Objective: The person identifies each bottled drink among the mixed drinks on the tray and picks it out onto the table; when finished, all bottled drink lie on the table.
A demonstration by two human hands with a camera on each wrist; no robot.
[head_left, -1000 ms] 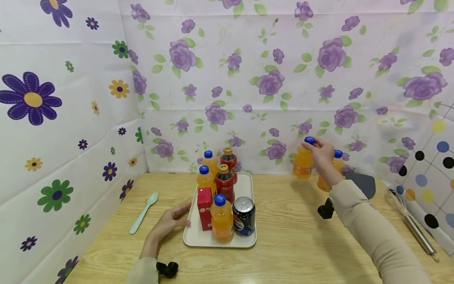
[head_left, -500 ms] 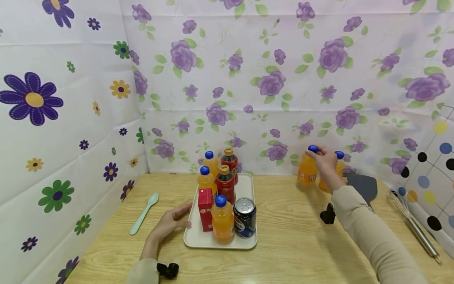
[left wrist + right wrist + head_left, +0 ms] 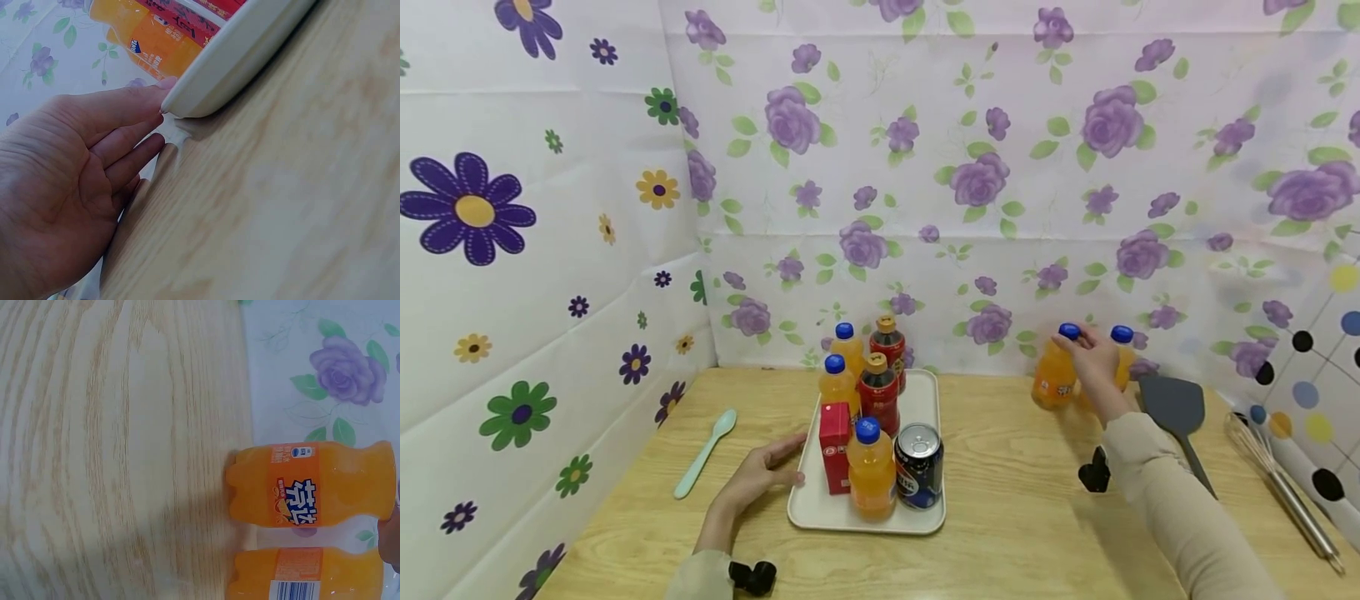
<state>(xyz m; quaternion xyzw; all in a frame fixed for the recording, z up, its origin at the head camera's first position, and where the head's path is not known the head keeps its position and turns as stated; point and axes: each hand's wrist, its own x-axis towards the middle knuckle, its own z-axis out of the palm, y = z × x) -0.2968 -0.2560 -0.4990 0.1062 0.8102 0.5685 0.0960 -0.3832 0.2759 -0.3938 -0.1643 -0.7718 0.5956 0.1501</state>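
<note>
My right hand [image 3: 1093, 362] pinches an orange soda bottle [image 3: 1052, 379] near its blue cap. The bottle is upright at the back right, its base at the tabletop; contact is hard to tell. Beside it a second orange soda bottle [image 3: 1125, 362] is partly hidden by the hand; both bottles show in the right wrist view, the held soda bottle [image 3: 300, 484] with its label facing out. My left hand [image 3: 756, 479] touches the left edge of a cream tray [image 3: 919, 390] with extended fingers. On the tray stand several orange soda bottles [image 3: 871, 479], two red-labelled dark bottles [image 3: 878, 400], a red carton [image 3: 836, 450] and a dark can [image 3: 919, 471].
A pale green spoon [image 3: 706, 454] lies left of the tray. To the right are a grey spatula [image 3: 1171, 404] and a metal whisk [image 3: 1285, 487]. Flowered cloth [image 3: 962, 125] hangs behind and at the left. Wood-grain table [image 3: 1000, 500] surface lies between tray and right-hand bottles.
My right hand has lowered the orange soda bottle and shifted it slightly right, close to the second bottle. The left hand stays at the tray's edge. The view has tilted slightly.
</note>
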